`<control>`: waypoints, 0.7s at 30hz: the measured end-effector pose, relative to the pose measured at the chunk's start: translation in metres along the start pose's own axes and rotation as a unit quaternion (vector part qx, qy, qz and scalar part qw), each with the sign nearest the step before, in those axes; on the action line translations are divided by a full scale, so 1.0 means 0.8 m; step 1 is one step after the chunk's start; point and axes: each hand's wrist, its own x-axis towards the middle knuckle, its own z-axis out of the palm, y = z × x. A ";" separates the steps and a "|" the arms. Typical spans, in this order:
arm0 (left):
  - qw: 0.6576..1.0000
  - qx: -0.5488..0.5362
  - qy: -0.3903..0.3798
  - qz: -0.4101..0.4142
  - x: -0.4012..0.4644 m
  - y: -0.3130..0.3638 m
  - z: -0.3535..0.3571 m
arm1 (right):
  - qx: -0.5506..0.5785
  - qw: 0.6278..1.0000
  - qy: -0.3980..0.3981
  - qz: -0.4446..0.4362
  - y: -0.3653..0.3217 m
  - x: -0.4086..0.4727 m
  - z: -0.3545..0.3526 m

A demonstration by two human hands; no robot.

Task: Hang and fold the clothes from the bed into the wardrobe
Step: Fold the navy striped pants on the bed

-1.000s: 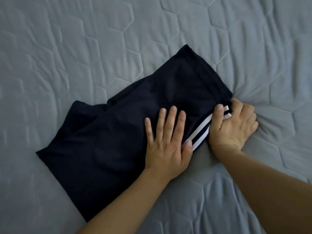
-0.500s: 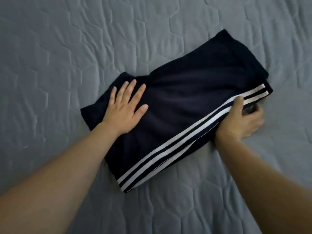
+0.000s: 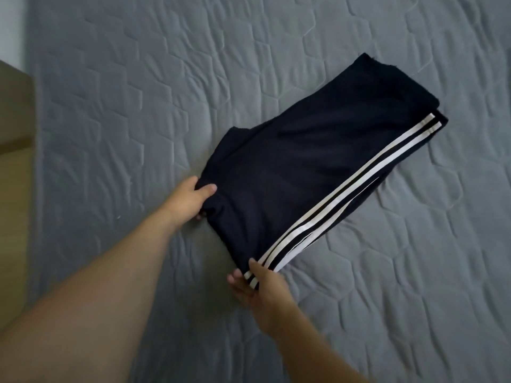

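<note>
Folded dark navy trousers (image 3: 312, 167) with white side stripes lie slantwise on the grey quilted bed (image 3: 138, 92). My left hand (image 3: 190, 199) grips the fold's left corner, thumb on top and fingers tucked under the cloth. My right hand (image 3: 255, 286) holds the near corner where the stripes end, thumb on top and fingers beneath the edge. That near edge is slightly raised off the bed.
A wooden piece of furniture (image 3: 15, 167) stands along the left edge of the view, beside the bed. Grey quilted cover spreads all around the trousers.
My left hand went from pressing flat on the cloth to gripping its left corner. My right hand moved from the far striped end to the near striped corner.
</note>
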 end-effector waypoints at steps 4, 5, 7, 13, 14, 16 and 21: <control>0.985 -0.075 -0.003 -0.153 -0.085 -0.095 -0.057 | -0.082 0.983 -0.053 0.153 0.089 -0.041 -0.016; 0.980 -0.054 0.006 -0.189 -0.111 -0.118 -0.075 | -0.113 0.974 -0.069 0.185 0.109 -0.054 -0.020; 0.970 -0.010 0.023 -0.242 -0.156 -0.146 -0.102 | -0.125 0.963 -0.086 0.225 0.135 -0.075 -0.020; 0.984 -0.049 0.029 -0.169 -0.152 -0.047 -0.104 | 0.111 0.984 -0.102 0.089 0.058 -0.103 0.007; 0.985 -0.069 0.013 -0.157 -0.143 -0.014 -0.095 | 0.145 0.983 -0.102 0.049 0.028 -0.105 0.007; 0.986 -0.116 -0.017 -0.118 -0.123 0.054 -0.070 | 0.199 0.975 -0.100 -0.021 -0.036 -0.108 0.004; 0.990 0.008 -0.109 0.086 -0.065 0.170 0.009 | 0.273 0.953 -0.073 -0.110 -0.159 -0.107 -0.023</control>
